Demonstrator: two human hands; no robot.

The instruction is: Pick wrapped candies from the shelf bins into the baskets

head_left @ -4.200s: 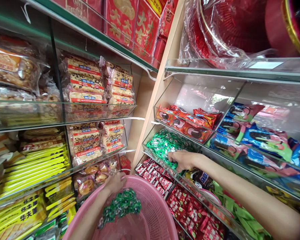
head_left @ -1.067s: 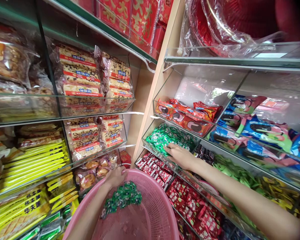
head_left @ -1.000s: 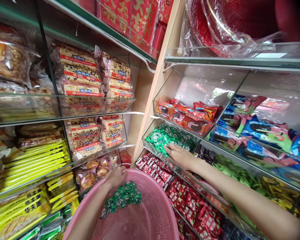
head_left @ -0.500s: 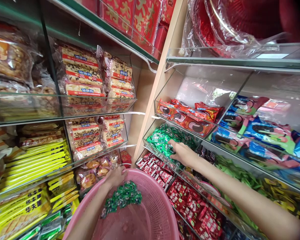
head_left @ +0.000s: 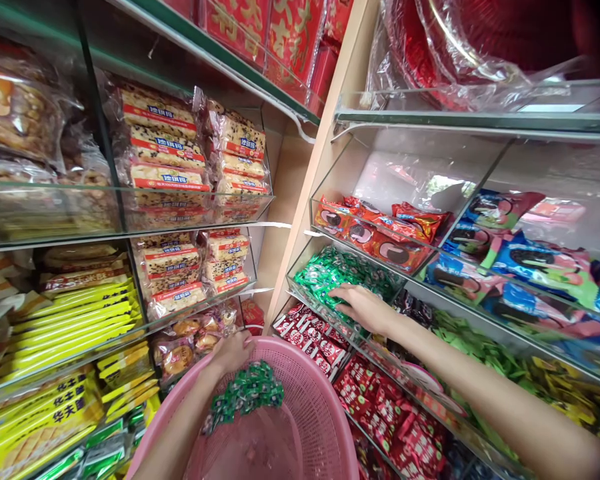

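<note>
My left hand (head_left: 233, 351) grips the far rim of a pink plastic basket (head_left: 314, 419) low in the middle of the view. A heap of small green-wrapped candies (head_left: 245, 395) lies inside the basket against that rim. My right hand (head_left: 363, 307) reaches into a clear shelf bin (head_left: 300, 265) on the right and rests palm down on a pile of the same green candies (head_left: 337, 270). Its fingers lie flat and slightly spread over the wrappers.
Red wafer packs (head_left: 310, 331) fill the bin under my right hand. Red snack bags (head_left: 380, 233) and blue cookie packs (head_left: 525, 257) sit one shelf up. Glass shelves on the left hold nut bars (head_left: 167, 150) and yellow packs (head_left: 70, 320). A beige upright (head_left: 305, 200) divides the two racks.
My right hand has shifted a little over the green candy pile, from its front edge further in, and its fingers have flattened. My left hand and the basket have stayed put.
</note>
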